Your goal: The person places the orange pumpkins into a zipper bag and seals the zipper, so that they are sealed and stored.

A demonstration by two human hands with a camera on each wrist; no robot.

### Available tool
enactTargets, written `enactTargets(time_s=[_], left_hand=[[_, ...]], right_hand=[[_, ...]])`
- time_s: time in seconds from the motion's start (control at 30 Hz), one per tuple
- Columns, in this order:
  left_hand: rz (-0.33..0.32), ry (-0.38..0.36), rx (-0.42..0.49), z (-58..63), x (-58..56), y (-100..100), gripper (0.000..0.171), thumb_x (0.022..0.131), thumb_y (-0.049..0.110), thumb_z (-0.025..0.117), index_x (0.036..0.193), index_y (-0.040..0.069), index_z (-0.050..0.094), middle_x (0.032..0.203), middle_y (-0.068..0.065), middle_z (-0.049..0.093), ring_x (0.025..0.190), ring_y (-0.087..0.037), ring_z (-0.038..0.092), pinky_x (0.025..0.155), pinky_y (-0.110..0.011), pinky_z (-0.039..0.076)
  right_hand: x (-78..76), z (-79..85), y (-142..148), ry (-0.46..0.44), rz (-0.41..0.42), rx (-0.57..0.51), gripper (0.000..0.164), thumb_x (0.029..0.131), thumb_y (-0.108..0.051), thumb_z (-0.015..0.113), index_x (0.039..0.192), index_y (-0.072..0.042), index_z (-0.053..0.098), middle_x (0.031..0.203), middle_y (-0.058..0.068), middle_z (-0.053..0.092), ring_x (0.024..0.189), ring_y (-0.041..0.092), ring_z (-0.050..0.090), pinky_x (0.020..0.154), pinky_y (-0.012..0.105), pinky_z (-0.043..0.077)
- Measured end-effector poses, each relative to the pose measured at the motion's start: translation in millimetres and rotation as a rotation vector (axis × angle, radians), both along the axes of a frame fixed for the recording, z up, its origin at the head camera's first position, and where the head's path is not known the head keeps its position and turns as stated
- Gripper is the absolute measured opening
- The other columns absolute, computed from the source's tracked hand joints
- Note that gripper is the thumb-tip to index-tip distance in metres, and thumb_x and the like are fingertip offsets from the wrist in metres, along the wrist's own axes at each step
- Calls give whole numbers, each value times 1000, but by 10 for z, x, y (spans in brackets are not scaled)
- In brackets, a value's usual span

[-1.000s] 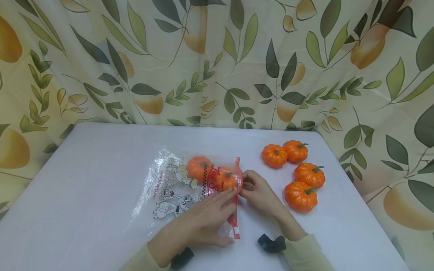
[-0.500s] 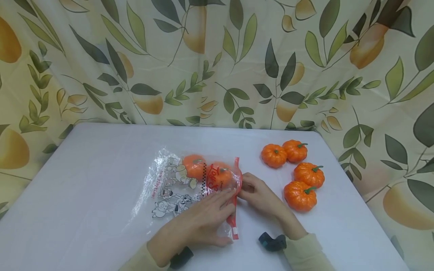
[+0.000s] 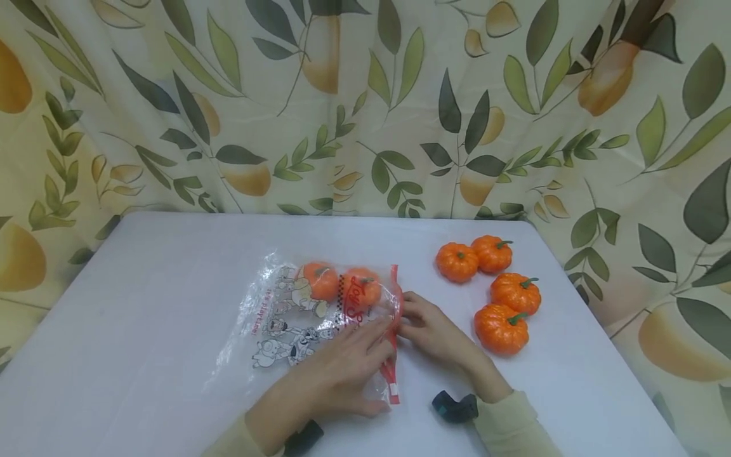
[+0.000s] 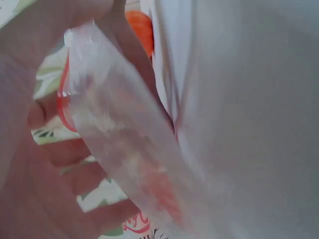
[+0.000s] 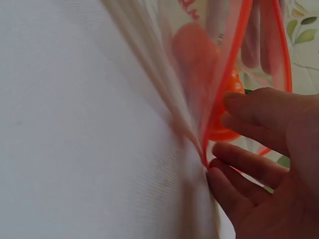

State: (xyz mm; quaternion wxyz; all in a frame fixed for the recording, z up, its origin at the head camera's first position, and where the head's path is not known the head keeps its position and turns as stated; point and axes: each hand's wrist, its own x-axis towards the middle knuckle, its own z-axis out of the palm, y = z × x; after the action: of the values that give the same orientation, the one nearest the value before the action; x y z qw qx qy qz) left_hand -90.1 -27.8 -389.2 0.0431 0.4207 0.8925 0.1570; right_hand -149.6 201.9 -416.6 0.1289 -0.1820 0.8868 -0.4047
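A clear zip bag (image 3: 242,333) with cartoon prints and a red zip edge lies on the table, its mouth facing right. Inside it are two small orange toy pumpkins (image 3: 320,281), seen through the plastic. My left hand (image 3: 339,371) lies over the bag's near right part, fingers stretched across the top layer and thumb by the near corner. At the mouth, my right hand (image 3: 436,333) pinches the red edge; in the right wrist view, the red strip (image 5: 227,59) meets the thumb and a fingertip. The two red lips stand apart there, with an orange pumpkin (image 5: 194,55) showing through.
Several more orange pumpkins (image 3: 501,329) with green stems stand right of my right hand, grouped in touching pairs. A white cloth covers the table (image 3: 143,304). Behind it hangs a curtain (image 3: 365,95) with leaf and fruit prints. Black devices (image 3: 455,406) sit by both wrists.
Both pumpkins inside the bag have shifted left, deeper from the mouth. My hands stay almost in place on the bag. The head view has shifted slightly.
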Motion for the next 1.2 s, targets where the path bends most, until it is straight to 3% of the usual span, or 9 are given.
enactTargets(time_s=[0.1,0.17,0.33,0.43,0.6,0.8,1.0,1.2], left_hand=[[65,-26,-47,-17,52,12,81,82,59,72,147,23,39,166,-1,21,154,-23,20,120,-55,28],[86,-1,-74,-47,92,11,97,81,62,70,156,21,26,166,-1,21,154,-24,21,121,-57,25],[123,104,-137,-131,164,-3,115,76,67,72,160,16,13,165,-6,25,153,-26,23,121,-58,23],[135,122,-149,-157,181,9,120,73,69,74,160,17,10,166,-7,21,154,-28,19,122,-59,21],[136,177,-181,-168,194,34,114,76,66,72,160,14,14,165,-9,24,153,-27,24,121,-58,23],[142,225,-201,-168,182,60,104,81,66,67,158,13,21,163,-8,31,151,-25,30,121,-56,25],[154,183,-196,-156,159,102,99,84,64,64,158,14,22,164,-6,28,152,-23,26,122,-55,24],[158,150,-191,-130,151,116,95,85,62,65,157,14,25,164,-5,29,152,-23,26,122,-56,24]], right_hand=[[3,15,26,-10,17,31,36,96,-29,64,132,-32,63,139,-8,56,137,23,49,110,55,42],[2,26,47,-2,31,45,38,96,-30,63,135,-32,61,140,-9,57,136,22,49,111,54,43],[-9,41,86,27,67,28,38,98,-27,61,136,-28,60,137,-7,60,133,21,52,110,53,43],[-9,44,96,29,70,24,39,98,-28,61,137,-30,59,138,-7,60,134,21,52,110,52,44],[-6,86,108,16,47,51,38,98,-28,62,135,-33,60,137,-11,60,133,19,53,109,50,46],[4,203,183,69,-14,94,30,96,-22,64,126,-29,65,130,-7,64,128,22,57,106,54,47],[26,346,321,166,-74,166,32,95,-19,65,127,-16,65,131,3,65,127,28,56,103,58,49],[98,559,528,167,-156,234,36,95,-22,66,130,-16,62,136,8,60,132,32,50,103,61,46]])
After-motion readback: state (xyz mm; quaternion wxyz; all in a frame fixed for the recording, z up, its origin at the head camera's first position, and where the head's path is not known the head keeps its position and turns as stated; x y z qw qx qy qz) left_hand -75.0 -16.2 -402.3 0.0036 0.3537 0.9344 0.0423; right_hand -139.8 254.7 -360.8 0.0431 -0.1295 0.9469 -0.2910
